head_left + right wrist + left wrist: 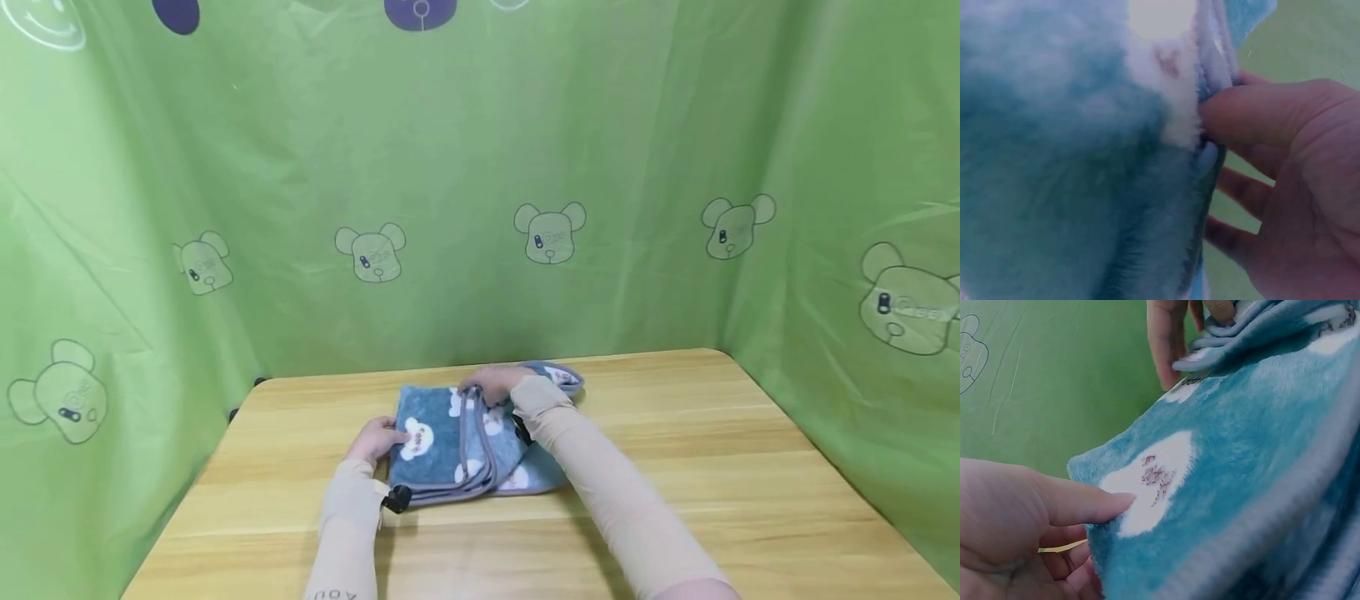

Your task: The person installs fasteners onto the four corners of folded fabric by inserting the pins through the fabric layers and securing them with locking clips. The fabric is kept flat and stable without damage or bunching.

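Note:
A teal fleece towel [431, 462] with white bear-head prints and grey edging lies partly folded in layers on the table. At its left edge my left hand [373, 442] pinches the cloth, thumb on top over a white print and fingers underneath, as the left wrist view shows. My right hand [498, 383] grips the layered grey edges at the far side; in the right wrist view its thumb [1247, 115] presses on the edge with the fingers behind. A loose flap [562, 377] of the towel sticks out beyond the right wrist. My right forearm hides part of the right side.
The wooden table [712, 467] spreads around the towel on all sides. Green curtains [465, 167] printed with bear heads stand behind the table and to its left and right. Small dark objects [234, 413] show at the table's left edge.

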### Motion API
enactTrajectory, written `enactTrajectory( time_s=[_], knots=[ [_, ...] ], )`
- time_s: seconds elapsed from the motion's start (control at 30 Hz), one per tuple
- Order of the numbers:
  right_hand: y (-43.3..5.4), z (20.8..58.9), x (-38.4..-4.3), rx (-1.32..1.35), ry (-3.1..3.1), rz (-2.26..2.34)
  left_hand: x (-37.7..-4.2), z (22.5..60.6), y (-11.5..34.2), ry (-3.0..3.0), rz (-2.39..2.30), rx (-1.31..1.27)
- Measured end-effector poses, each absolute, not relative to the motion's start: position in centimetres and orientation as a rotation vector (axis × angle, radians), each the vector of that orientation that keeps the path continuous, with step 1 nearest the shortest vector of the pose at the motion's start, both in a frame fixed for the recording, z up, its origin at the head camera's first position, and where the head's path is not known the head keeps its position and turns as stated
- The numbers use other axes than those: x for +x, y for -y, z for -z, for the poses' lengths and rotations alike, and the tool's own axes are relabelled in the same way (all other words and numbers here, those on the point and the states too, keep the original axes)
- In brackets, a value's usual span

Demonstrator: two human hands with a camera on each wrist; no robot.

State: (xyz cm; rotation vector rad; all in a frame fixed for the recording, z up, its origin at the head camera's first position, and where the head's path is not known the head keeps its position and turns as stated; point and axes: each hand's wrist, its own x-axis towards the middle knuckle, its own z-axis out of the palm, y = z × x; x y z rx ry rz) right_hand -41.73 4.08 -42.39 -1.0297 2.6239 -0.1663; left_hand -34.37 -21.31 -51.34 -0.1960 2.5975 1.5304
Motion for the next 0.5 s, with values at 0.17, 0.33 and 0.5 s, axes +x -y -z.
enactTrajectory(
  time_s=[0.17, 0.33, 0.5],
  knots=[
    [-4.7, 42.3, -42.6, -1.041, -2.696, 0.138, -33.0, 49.2, 20.3, -2.534, -1.561, -0.27],
    [-5.9, 41.9, -42.7, -1.154, -2.763, 0.175, -32.0, 48.1, 20.0, -2.472, -1.62, -0.271],
    [-7.6, 40.4, -41.1, -1.286, -2.814, 0.167, -31.9, 48.1, 20.1, -2.398, -1.68, -0.29]
  ],
)
